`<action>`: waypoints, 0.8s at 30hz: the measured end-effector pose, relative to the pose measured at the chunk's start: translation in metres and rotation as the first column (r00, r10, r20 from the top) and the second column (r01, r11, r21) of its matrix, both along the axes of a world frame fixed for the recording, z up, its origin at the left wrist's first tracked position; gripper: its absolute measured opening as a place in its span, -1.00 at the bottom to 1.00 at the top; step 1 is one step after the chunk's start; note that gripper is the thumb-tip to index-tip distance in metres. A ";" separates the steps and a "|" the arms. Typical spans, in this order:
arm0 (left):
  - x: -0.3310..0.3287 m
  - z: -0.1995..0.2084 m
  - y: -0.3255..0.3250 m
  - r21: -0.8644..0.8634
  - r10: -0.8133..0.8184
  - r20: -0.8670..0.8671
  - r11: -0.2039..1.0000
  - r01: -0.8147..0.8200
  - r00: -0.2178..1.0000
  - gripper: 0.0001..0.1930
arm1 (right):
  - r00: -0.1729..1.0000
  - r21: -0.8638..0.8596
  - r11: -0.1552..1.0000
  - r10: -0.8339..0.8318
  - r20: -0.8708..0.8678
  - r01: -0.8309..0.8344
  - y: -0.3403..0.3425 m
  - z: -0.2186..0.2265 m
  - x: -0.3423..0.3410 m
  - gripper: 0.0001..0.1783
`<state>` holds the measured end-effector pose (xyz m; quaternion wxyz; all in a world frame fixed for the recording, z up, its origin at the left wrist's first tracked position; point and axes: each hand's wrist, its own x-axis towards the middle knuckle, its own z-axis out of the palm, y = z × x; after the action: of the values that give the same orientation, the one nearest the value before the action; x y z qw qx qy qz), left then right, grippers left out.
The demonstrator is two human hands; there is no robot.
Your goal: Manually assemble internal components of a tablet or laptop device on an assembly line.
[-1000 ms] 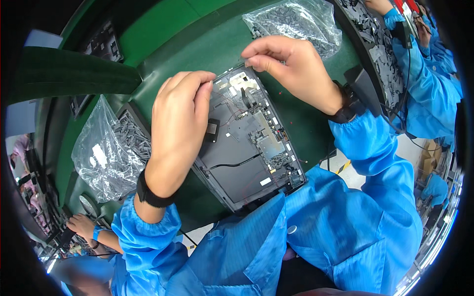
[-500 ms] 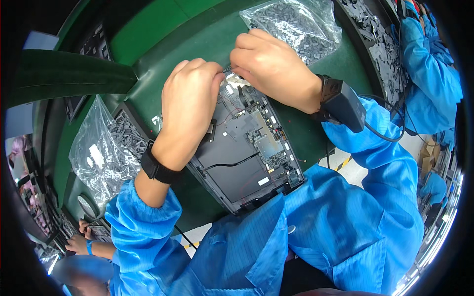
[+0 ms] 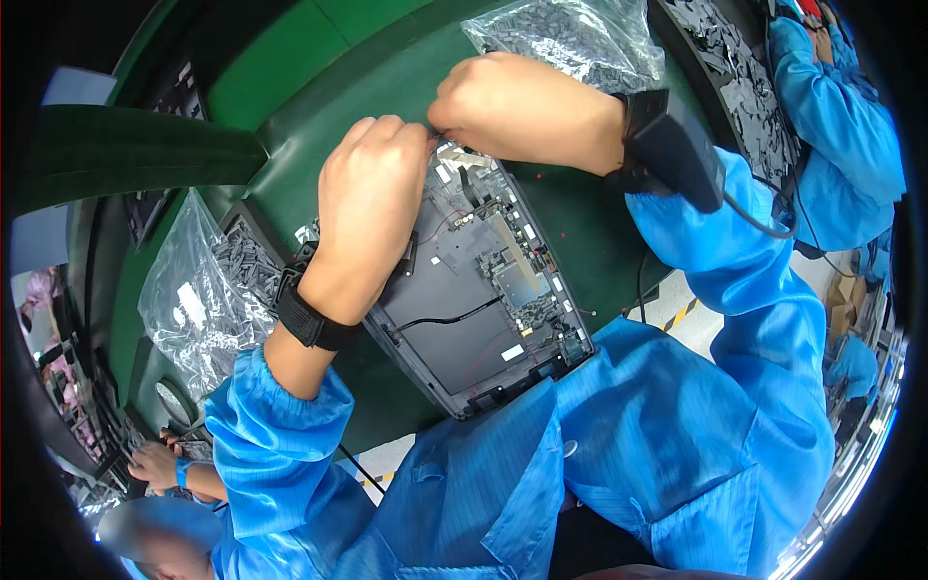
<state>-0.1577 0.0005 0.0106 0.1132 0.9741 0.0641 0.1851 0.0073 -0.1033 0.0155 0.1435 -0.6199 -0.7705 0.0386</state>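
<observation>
A dark grey electronic device chassis (image 3: 440, 338) lies open on the green work surface, tilted in front of me. A circuit board (image 3: 522, 280) runs along its right side, and a black cable (image 3: 449, 320) crosses its lower part. Over its far left corner my left hand (image 3: 372, 198) is closed, fingertips pressed together at the edge. My right hand (image 3: 517, 106) is curled closed beside it, the two hands meeting at the far end. Whatever lies between their fingers is hidden by the knuckles.
A clear bag of small dark parts (image 3: 570, 43) lies beyond my right hand. Another plastic bag (image 3: 193, 309) sits left, beside a tray of dark pieces (image 3: 253, 256). A long tray of parts (image 3: 730, 82) borders the right. Co-workers in blue (image 3: 836, 145) are nearby.
My right hand has moved left toward my left hand and turned so its fingers are curled more tightly. My left hand and the chassis stay almost where they were.
</observation>
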 end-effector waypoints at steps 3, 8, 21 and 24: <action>-0.005 0.000 0.001 -0.042 -0.020 0.019 0.999 0.021 1.000 -0.93 | 0.998 0.109 0.992 0.062 -0.011 -0.060 -0.005 -0.002 0.001 -0.87; -0.005 -0.005 -0.001 0.001 -0.039 0.005 0.999 0.039 0.999 -0.98 | 1.000 0.091 0.996 0.023 0.002 -0.023 -0.008 0.000 -0.006 -0.90; -0.038 0.031 -0.029 -0.115 0.042 0.009 0.993 -0.041 0.999 -0.86 | 0.999 0.086 0.995 -0.051 0.011 0.050 -0.013 -0.002 -0.008 -0.88; -0.068 0.031 -0.051 -0.220 0.089 -0.119 0.969 -0.114 0.989 -0.79 | 0.998 0.340 0.940 -0.046 0.032 0.032 -0.018 -0.010 -0.007 -0.89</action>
<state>-0.2261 -0.0500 0.0415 0.2102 0.9589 0.1405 0.1290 0.0002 -0.1211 0.0057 0.2336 -0.6016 -0.7560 -0.1100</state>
